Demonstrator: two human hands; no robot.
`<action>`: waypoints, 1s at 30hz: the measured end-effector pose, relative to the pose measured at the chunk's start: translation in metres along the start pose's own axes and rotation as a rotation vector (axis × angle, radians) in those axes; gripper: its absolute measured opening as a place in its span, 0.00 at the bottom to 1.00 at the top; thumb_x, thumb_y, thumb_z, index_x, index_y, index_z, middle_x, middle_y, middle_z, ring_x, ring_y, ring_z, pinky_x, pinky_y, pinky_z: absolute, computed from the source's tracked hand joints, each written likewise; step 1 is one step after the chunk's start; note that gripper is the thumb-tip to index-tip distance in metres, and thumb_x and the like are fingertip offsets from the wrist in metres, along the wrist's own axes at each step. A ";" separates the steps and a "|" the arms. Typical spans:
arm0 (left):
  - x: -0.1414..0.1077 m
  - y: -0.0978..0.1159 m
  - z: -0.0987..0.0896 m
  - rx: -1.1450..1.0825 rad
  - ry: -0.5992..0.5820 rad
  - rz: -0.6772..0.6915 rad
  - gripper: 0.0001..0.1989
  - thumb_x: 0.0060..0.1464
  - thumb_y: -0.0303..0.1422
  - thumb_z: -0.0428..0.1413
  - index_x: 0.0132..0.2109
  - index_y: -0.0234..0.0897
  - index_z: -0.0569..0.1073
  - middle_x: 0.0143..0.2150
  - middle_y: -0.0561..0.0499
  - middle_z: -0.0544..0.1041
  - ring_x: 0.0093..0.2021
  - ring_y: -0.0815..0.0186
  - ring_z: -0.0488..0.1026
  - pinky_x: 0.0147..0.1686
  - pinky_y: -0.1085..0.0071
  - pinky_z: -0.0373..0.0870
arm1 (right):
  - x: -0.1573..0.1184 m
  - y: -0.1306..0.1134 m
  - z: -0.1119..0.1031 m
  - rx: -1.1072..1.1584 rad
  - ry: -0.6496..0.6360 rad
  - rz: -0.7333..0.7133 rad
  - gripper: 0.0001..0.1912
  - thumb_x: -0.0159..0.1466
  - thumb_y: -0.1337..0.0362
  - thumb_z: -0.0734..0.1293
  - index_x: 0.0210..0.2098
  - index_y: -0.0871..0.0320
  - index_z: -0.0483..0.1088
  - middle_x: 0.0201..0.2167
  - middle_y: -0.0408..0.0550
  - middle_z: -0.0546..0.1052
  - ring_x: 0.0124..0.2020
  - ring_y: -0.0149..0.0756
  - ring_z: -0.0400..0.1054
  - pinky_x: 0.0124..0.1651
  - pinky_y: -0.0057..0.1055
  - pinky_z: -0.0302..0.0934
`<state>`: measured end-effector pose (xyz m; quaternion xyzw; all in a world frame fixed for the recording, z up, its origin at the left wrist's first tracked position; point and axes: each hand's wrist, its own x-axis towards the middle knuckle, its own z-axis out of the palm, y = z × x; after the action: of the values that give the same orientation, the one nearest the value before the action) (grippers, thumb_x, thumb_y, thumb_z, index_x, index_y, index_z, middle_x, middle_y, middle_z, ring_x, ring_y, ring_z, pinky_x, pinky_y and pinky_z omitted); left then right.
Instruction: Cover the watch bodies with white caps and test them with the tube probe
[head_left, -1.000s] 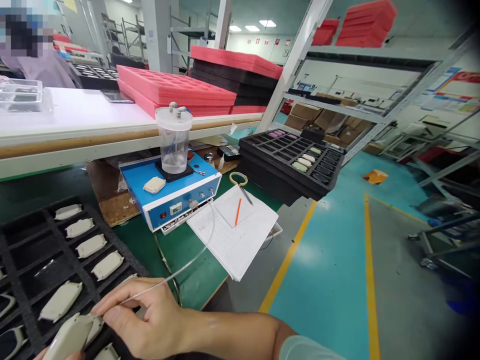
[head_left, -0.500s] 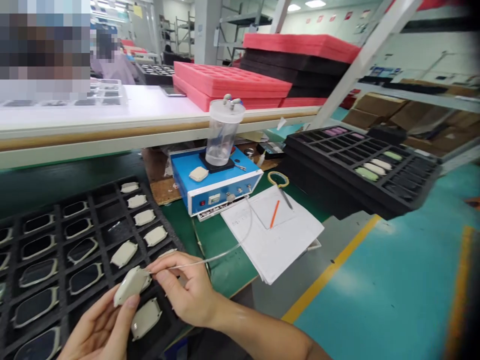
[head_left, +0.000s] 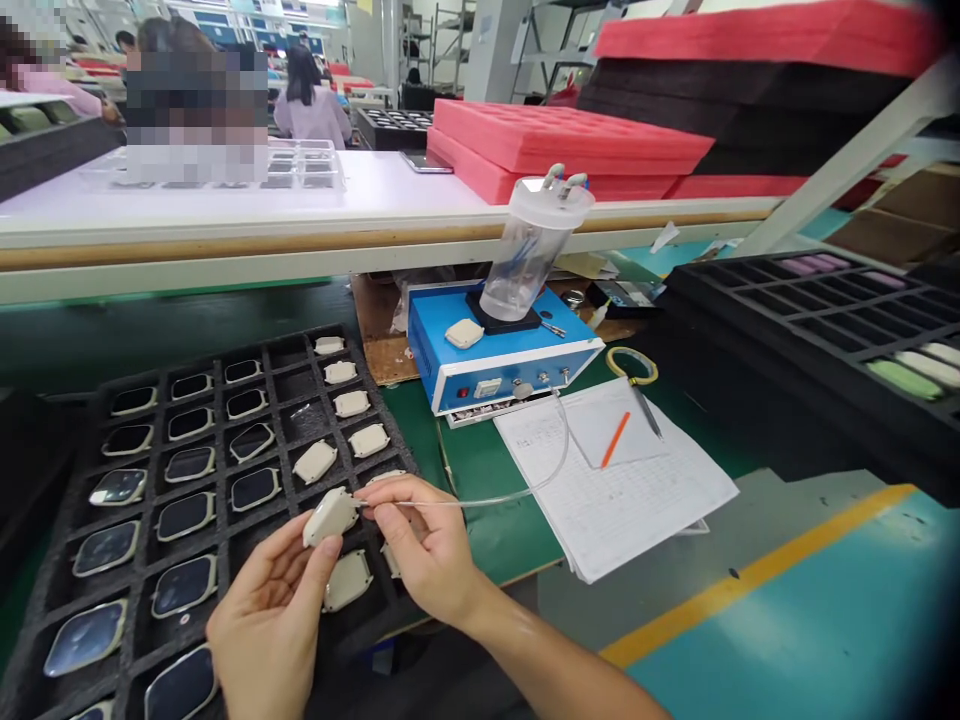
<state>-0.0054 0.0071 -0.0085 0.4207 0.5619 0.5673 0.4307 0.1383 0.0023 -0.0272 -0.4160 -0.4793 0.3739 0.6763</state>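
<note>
My left hand (head_left: pixel 270 620) pinches a cream watch case (head_left: pixel 330 516) between thumb and fingers, tilted on its side above the black foam tray (head_left: pixel 120 395). My right hand (head_left: pixel 431 550) is closed on the tip end of a thin clear tube (head_left: pixel 499 498), the fine tip touching or very near the case's edge. The tube runs to the front of a blue control box (head_left: pixel 517 362). Several more cream cases, such as one watch case (head_left: pixel 348 580) under my hands, lie in the tray's right columns. Framed dark watch screens (head_left: pixel 186 514) fill compartments to the left.
On the blue box stand a clear canister (head_left: pixel 525 255) and a loose cream case (head_left: pixel 464 333). Written sheets (head_left: pixel 637 500) with an orange stick (head_left: pixel 616 440), tweezers and a tape roll (head_left: pixel 632 365) lie to the right. Red foam trays (head_left: pixel 555 140) sit on the shelf; people work behind.
The view has swung left, so everything sits further right and more of the tray shows. Both hands keep their hold on the case and the tube tip, close together.
</note>
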 end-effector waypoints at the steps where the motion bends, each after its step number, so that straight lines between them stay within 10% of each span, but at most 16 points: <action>1: 0.000 0.000 0.000 0.003 -0.002 0.001 0.21 0.46 0.37 0.75 0.47 0.37 0.84 0.45 0.45 0.88 0.42 0.59 0.87 0.45 0.75 0.83 | 0.000 0.000 0.000 -0.003 -0.002 0.002 0.10 0.73 0.59 0.66 0.44 0.55 0.80 0.44 0.53 0.83 0.47 0.39 0.80 0.50 0.34 0.78; 30: -0.003 0.002 -0.001 -0.003 -0.032 -0.009 0.22 0.44 0.41 0.76 0.45 0.36 0.84 0.43 0.43 0.88 0.41 0.55 0.87 0.44 0.68 0.85 | -0.005 -0.002 -0.001 -0.032 -0.006 0.016 0.10 0.73 0.59 0.66 0.44 0.54 0.79 0.44 0.52 0.83 0.46 0.39 0.81 0.49 0.35 0.79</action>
<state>-0.0053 0.0044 -0.0062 0.4264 0.5558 0.5595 0.4429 0.1383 -0.0031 -0.0274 -0.4294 -0.4840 0.3730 0.6650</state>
